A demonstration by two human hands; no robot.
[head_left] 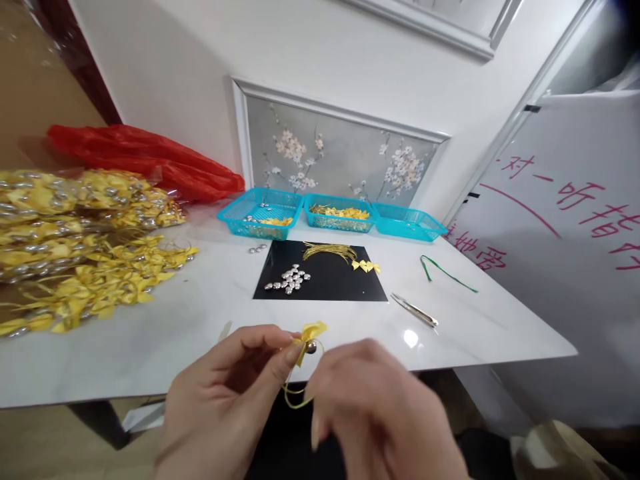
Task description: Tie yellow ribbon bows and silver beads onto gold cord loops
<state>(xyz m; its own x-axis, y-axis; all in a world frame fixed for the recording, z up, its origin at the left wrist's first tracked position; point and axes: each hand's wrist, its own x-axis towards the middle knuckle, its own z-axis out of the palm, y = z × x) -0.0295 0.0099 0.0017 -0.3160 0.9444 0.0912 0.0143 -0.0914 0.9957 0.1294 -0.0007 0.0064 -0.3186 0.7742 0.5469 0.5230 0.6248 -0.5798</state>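
Observation:
My left hand [227,393] pinches a yellow ribbon bow [312,329] between thumb and forefinger, just beyond the table's front edge. A shiny silver bead [311,347] sits against the bow. From it a thin yellow cord [295,405] loops down and across to my right hand [375,407]. That hand is curled and somewhat blurred, with the cord running into its fingers; the exact grip is hidden. Ahead lies a black mat [330,287] bearing loose silver beads [293,279], a bundle of gold cords [330,251] and several small yellow bows [367,266].
Three blue baskets [233,223] line the back of the white table [210,300]; two hold bows, beads or cords. Thread snips [415,310] and a green cord [450,275] lie at right. Heaped yellow bow-and-bead pieces [110,277] and a red bag [150,160] fill the left.

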